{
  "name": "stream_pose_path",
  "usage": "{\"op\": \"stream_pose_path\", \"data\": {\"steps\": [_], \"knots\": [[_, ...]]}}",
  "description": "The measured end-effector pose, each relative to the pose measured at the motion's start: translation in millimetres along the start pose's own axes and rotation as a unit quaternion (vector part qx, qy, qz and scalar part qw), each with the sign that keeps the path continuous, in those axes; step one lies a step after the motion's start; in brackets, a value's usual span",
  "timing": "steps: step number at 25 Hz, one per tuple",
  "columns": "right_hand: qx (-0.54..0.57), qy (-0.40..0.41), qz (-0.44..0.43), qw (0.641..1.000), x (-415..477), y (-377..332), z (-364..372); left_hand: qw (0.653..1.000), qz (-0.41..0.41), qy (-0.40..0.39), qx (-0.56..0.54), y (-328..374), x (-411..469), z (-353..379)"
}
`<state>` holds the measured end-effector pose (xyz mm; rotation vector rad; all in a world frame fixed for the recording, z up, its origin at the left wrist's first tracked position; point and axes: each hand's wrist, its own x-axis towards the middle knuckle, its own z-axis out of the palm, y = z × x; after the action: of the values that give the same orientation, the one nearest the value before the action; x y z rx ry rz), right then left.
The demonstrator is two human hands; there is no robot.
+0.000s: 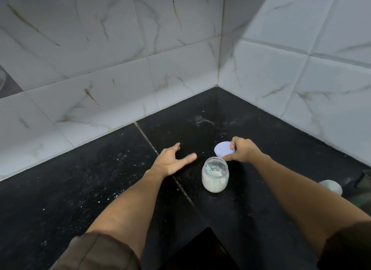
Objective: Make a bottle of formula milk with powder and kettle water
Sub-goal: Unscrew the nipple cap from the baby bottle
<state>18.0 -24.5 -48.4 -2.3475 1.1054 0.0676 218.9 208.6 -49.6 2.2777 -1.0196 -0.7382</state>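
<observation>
A clear jar (215,176) of white powder stands open on the black counter (100,179), with what looks like a scoop inside it. My right hand (244,151) holds the jar's pale lilac lid (223,149) just behind and above the jar's mouth, tilted on edge. My left hand (172,160) hovers to the left of the jar with its fingers spread and nothing in it. It is apart from the jar.
The counter runs into a corner of white marble-look tiles (218,84). At the right edge, partly hidden by my right arm, a pale round object (331,186) and a dark object (363,179) stand. White specks dot the counter. A dark notch cuts the front edge.
</observation>
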Motion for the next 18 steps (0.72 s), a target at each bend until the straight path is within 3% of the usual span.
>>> {"op": "stream_pose_path", "data": {"steps": [12,18], "knots": [[-0.134,-0.068,-0.028,0.988,-0.3,11.0,10.9,0.977,0.091,0.178,0.076,26.9,23.3,5.6],[-0.107,0.005,-0.011,0.994,-33.9,16.0,-37.5,0.959,0.164,0.228,0.047,75.8,33.9,-0.2]]}}
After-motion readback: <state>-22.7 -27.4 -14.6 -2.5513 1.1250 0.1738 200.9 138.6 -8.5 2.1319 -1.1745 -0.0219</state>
